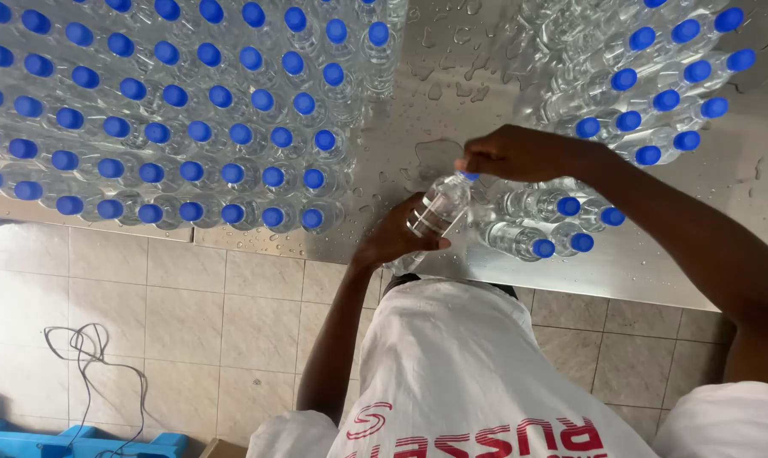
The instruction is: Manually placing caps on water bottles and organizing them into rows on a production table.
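Blue caps fill your far left: a dense block of upright bottles (172,119) stands on the wet steel table (435,102), well apart from your hands. Below them, on the tiled floor (189,314), a loose grey cable (91,348) trails toward a blue crate (78,443).

Moving to the middle, your left hand (397,237) is wrapped round the lower body of a clear bottle (439,208), fingers curled against its side, holding it tilted at the table's near edge. Keep that grasp firm but low, since the thin plastic looks likely to buckle if you squeeze, and water could spill.

Just above, your right hand (520,153) sits on the bottle's blue cap, fingertips pinched around it. So the bottle runs between both grips: base in the left, neck in the right. Turn only with the upper hand and keep the neck steady.

To the right, a few bottles lie on their sides (541,225) just beside your wrist, and another stacked group (655,76) lies beyond.
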